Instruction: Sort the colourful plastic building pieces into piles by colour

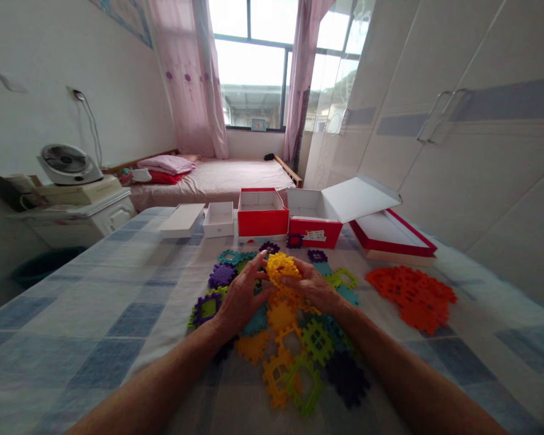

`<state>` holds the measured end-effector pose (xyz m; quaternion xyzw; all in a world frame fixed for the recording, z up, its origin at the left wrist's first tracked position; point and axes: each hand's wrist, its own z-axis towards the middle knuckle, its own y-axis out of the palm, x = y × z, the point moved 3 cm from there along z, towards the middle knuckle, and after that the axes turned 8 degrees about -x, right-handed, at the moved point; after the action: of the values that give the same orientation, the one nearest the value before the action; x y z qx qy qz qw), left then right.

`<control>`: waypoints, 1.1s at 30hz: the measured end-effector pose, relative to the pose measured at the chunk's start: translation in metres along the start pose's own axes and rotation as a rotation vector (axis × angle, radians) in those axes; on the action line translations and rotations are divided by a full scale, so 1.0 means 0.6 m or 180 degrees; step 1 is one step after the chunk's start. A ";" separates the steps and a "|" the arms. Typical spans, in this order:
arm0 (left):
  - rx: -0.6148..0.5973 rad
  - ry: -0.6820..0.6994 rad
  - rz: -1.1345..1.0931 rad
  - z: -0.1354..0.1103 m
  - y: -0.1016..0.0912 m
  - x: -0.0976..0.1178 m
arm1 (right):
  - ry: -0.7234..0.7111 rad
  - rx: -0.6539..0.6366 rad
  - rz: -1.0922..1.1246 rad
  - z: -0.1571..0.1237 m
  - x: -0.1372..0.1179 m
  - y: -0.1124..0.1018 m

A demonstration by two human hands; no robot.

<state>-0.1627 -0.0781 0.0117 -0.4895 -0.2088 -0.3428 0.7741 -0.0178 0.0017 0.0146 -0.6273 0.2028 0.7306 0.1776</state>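
Note:
My left hand and my right hand meet over a heap of flat plastic interlocking tiles in yellow, green, purple, teal and orange. Both hands pinch a small stack of yellow tiles held just above the heap, the left from the left side, the right from the right. Purple tiles lie beside my left hand. A separate pile of orange tiles lies on the cloth to the right of my right hand.
The table wears a blue and white checked cloth. Behind the tiles stand a red open box, a red box with a raised white lid, a red lid and two white trays. A fan sits at left, with a bed beyond it.

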 end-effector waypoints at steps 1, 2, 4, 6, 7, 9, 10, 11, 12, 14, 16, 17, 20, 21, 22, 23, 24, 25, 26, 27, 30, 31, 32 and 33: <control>0.0040 0.0013 -0.0081 0.000 0.000 0.002 | 0.0024 0.0030 0.0134 0.000 -0.003 0.002; 0.0072 0.0029 -0.0154 0.000 -0.001 0.004 | 0.0046 0.0070 0.0232 -0.001 -0.006 0.003; 0.0112 0.0077 -0.0277 0.000 -0.002 0.008 | 0.0075 0.0136 0.0371 -0.002 -0.010 0.005; 0.0162 0.0131 -0.0315 0.000 -0.003 0.011 | 0.0061 0.0140 0.0455 -0.002 -0.012 0.005; 0.0187 0.0152 -0.0289 0.000 -0.004 0.011 | 0.0049 0.0124 0.0479 -0.002 -0.012 0.005; 0.0209 0.0197 -0.0210 0.000 -0.005 0.012 | 0.0022 0.0090 0.0514 -0.001 -0.012 0.005; 0.0215 0.0219 -0.0188 0.000 -0.006 0.012 | 0.0018 0.0068 0.0541 -0.002 -0.012 0.005; 0.0219 0.0250 -0.0191 0.000 -0.006 0.012 | 0.0023 0.0037 0.0575 -0.002 -0.013 0.006; 0.0226 0.0296 -0.0214 0.001 -0.007 0.012 | 0.0037 0.0004 0.0600 -0.002 -0.014 0.008; 0.0278 0.0407 -0.0212 0.001 -0.010 0.015 | 0.0041 -0.0036 0.0586 -0.004 -0.018 0.012; 0.0390 0.0513 -0.0026 0.001 -0.015 0.019 | 0.0002 -0.0030 0.0537 -0.005 -0.019 0.016; 0.0456 0.0558 0.0101 0.000 -0.017 0.021 | -0.0012 -0.0005 0.0528 -0.006 -0.019 0.018; 0.0501 0.0654 0.0146 -0.001 -0.018 0.024 | -0.0033 0.0097 0.0552 -0.006 -0.011 0.020; 0.0454 0.0670 0.0048 -0.001 -0.018 0.024 | -0.0044 0.0124 0.0557 -0.005 -0.008 0.020; 0.0400 0.0676 -0.0042 -0.001 -0.017 0.023 | -0.0065 0.0142 0.0561 -0.005 -0.006 0.021; 0.0360 0.0672 -0.0073 -0.001 -0.016 0.024 | -0.0093 0.0149 0.0578 -0.004 -0.005 0.021; 0.0348 0.0661 -0.0022 -0.001 -0.016 0.025 | -0.0106 0.0145 0.0616 -0.003 -0.005 0.022; 0.0360 0.0655 0.0098 -0.001 -0.017 0.026 | -0.0098 0.0142 0.0677 -0.003 -0.006 0.023; 0.0387 0.0647 0.0238 -0.001 -0.019 0.028 | -0.0062 0.0138 0.0748 -0.002 -0.008 0.024; 0.0420 0.0642 0.0361 -0.001 -0.021 0.030 | -0.0017 0.0153 0.0830 -0.003 -0.012 0.024; 0.0481 0.0599 0.0486 -0.003 -0.027 0.032 | 0.0054 0.0292 0.1026 -0.012 -0.035 0.014; 0.0484 0.0580 0.0482 -0.003 -0.029 0.030 | 0.0023 0.0356 0.1027 -0.019 -0.046 0.006; 0.0487 0.0567 0.0490 -0.003 -0.030 0.029 | -0.0040 0.0431 0.0993 -0.029 -0.058 -0.004; 0.0485 0.0573 0.0511 -0.003 -0.030 0.027 | -0.0128 0.0527 0.0927 -0.042 -0.072 -0.019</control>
<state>-0.1652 -0.0901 0.0326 -0.4117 -0.1241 -0.3054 0.8496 0.0158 -0.0021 0.0530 -0.5599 0.3474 0.7418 0.1249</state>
